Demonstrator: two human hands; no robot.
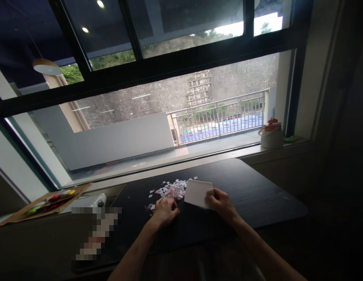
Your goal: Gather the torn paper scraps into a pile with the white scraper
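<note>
Head view: both forearms reach forward from the near edge of the dark table (242,195). The left hand (166,208) lies low, back up, fingers curled inward at the near side of the heap of small pieces (174,189); whether it pinches anything I cannot tell. The right hand (221,201), wrist angled leftward, grips the white panel (198,191) by its right side, thumb on its face. That panel sits just right of the heap, left edge toward it, its sides too alike to tell a long axis
</note>
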